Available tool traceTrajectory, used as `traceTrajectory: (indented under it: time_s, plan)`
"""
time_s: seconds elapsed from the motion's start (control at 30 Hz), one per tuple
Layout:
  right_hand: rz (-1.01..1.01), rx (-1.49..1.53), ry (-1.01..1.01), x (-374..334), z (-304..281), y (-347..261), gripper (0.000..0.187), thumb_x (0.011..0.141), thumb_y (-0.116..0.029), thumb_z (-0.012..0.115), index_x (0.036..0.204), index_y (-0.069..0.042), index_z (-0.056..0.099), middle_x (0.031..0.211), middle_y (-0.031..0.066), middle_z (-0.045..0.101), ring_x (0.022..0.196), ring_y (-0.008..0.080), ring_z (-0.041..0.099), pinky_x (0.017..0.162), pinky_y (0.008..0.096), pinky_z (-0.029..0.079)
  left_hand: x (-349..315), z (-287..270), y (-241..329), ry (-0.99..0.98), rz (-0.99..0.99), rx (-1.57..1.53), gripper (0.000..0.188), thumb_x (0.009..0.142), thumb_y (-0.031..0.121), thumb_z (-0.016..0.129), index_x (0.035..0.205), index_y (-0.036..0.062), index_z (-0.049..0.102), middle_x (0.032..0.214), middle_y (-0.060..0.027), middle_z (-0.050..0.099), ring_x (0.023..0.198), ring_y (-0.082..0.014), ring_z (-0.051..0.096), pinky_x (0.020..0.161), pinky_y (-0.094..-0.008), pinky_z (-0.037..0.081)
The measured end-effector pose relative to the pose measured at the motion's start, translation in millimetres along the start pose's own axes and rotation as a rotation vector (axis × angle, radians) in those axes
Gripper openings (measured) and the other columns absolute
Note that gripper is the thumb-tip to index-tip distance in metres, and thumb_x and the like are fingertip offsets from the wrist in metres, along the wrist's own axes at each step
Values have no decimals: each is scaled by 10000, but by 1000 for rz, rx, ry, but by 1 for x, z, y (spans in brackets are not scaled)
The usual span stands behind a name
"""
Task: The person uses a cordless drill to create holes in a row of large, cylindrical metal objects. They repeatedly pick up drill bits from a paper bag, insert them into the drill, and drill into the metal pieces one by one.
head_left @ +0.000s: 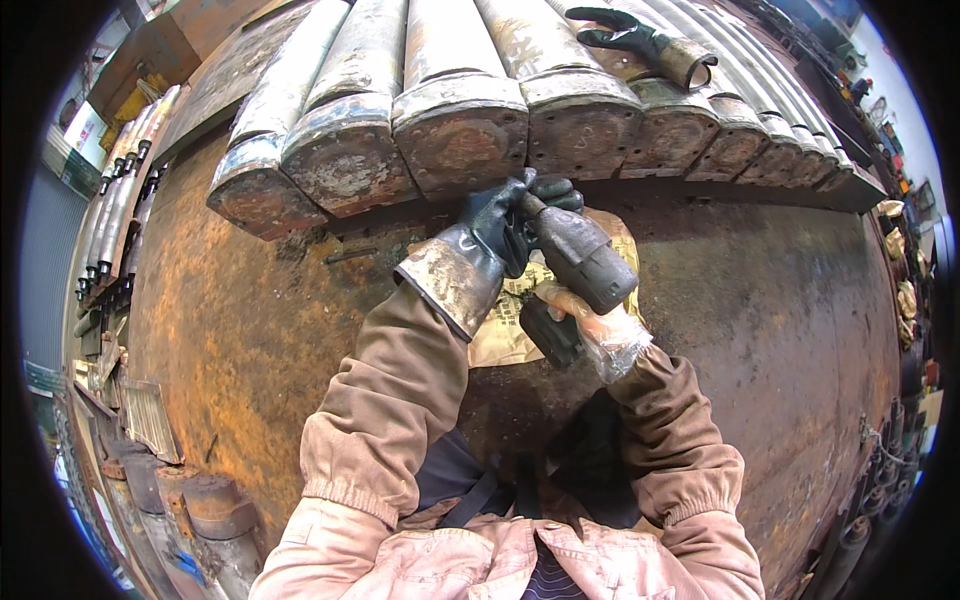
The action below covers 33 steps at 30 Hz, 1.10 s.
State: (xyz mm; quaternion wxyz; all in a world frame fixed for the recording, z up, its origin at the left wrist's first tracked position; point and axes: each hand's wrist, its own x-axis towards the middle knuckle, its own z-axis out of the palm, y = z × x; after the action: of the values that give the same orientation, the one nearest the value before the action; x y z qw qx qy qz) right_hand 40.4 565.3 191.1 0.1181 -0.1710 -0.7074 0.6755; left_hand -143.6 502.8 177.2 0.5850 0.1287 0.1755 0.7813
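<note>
Head view: the person's left hand, in a dark rubber glove with a grimy grey cuff, sits just above the picture's centre, its fingers curled shut around the nose of a dark cordless impact wrench. The tool's tip presses toward the rusty flanged end of a steel cylinder at 12 o'clock. The right hand, covered by a thin clear plastic glove, wraps tightly around the wrench's handle at about 3 o'clock of the left hand, with the battery base below it. The cylinders lie side by side in a row across the top. A spare dark glove rests on them at 1 o'clock. Everything stands on a rusted steel plate. Slim grey rods lie at 9 o'clock.
</note>
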Motion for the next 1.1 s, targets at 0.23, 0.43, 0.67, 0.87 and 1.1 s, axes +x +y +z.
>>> traceTrajectory:
  time_s: [0.23, 0.43, 0.67, 0.87, 1.1]
  plan:
    - [165, 49, 107, -20, -6, -17, 131, 836, -97, 714, 861, -64, 589, 678, -16, 515, 636, 93, 485, 616, 268, 390, 9, 32, -19, 411, 260, 276, 334, 960, 184, 577, 1132, -102, 562, 1070, -292, 658, 943, -392, 681, 840, -462, 586]
    - [179, 23, 58, -24, -17, -7, 121, 842, -95, 710, 883, -58, 602, 685, -9, 528, 641, 99, 491, 620, 274, 395, 6, 21, -28, 350, 161, -44, 309, 956, 197, 478, 996, -89, 591, 1105, -294, 642, 1069, -437, 626, 947, -548, 520]
    - [215, 20, 29, -17, -17, 7, 119, 852, -101, 701, 895, -39, 609, 691, -5, 535, 642, 109, 497, 620, 277, 395, 11, 10, -24, 524, 276, 141, 347, 1008, 203, 472, 1085, -128, 544, 1093, -324, 629, 976, -417, 655, 870, -495, 573]
    - [192, 124, 61, -10, -9, 10, 94, 836, -61, 699, 897, -32, 633, 691, 8, 538, 636, 118, 504, 621, 275, 400, 15, -54, -9, 389, 3, -106, 348, 983, 203, 508, 1150, -97, 565, 957, -194, 681, 866, -282, 673, 802, -407, 584]
    - [86, -23, 104, 9, -11, 18, 96, 827, -88, 688, 827, -50, 599, 626, -10, 508, 585, 117, 483, 602, 274, 386, -21, -20, -15, 677, 243, 1564, 288, 887, 299, 692, 1006, 40, 734, 941, -128, 724, 859, -205, 662, 806, -348, 515]
